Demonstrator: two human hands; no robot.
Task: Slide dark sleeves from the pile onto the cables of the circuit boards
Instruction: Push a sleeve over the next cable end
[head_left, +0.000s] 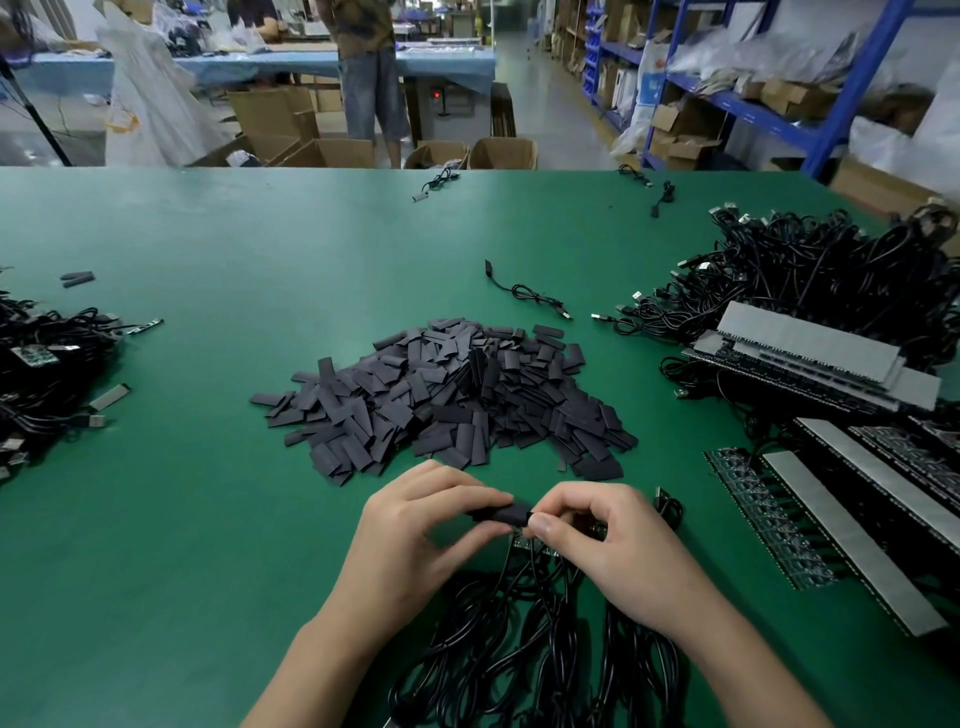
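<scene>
Together, left hand (415, 530) and right hand (608, 540) pinch-grip one flat, matte, dark sleeve (497, 514).

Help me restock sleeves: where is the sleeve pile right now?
In the head view, the pile of dark sleeves sits central on the green table, just beyond the left hand and right hand, with circuit board strips to its right.

Dark sleeve (496, 514) level at circuit board (521, 543), cables (498, 649) coiled below (pile (447, 395) beyond)
</scene>
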